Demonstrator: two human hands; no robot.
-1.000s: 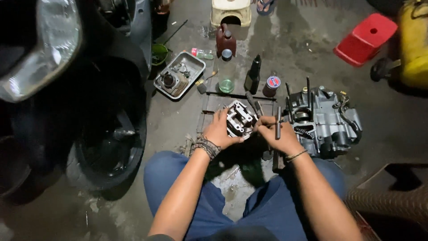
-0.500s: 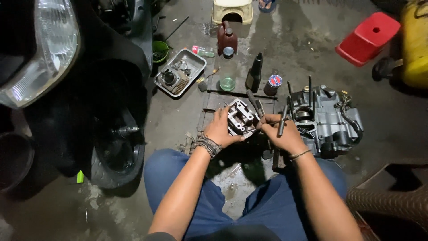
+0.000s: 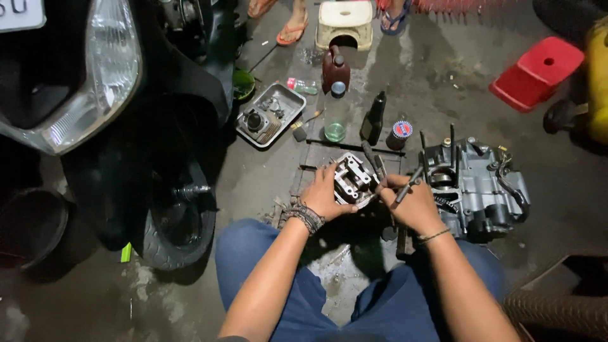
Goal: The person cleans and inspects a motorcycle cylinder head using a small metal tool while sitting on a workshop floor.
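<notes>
Sitting position: the person sits low on the concrete floor (image 3: 266,190), knees in blue trousers apart, both forearms reaching forward and meeting over the work.
Left hand: the left hand (image 3: 326,193) lies on the left side of the cylinder head (image 3: 352,179), fingers bent and closed around its edge, thumb toward the body; it holds the part steady. A dark beaded bracelet (image 3: 306,217) sits on the wrist.
Right hand: the right hand (image 3: 411,201) is curled into a loose fist around a dark rod-like tool (image 3: 407,185), which points up and to the right out of the fingers. The hand touches the right side of the cylinder head.
Cylinder head: it is a grey metal part, resting on a dark slatted board (image 3: 329,155) between the two hands, just in front of the knees.
Engine block: the engine block (image 3: 478,187) stands just to the right of the right hand, with studs pointing upward.
Behind the work: a clear bottle (image 3: 335,114), a dark red bottle (image 3: 335,67), a black bottle (image 3: 374,118) and a small can (image 3: 399,134).
Left side: a metal tray (image 3: 286,101) with small parts, and a scooter front wheel (image 3: 174,215) under a headlight (image 3: 101,82).
Far right: a red plastic stool (image 3: 537,73).
</notes>
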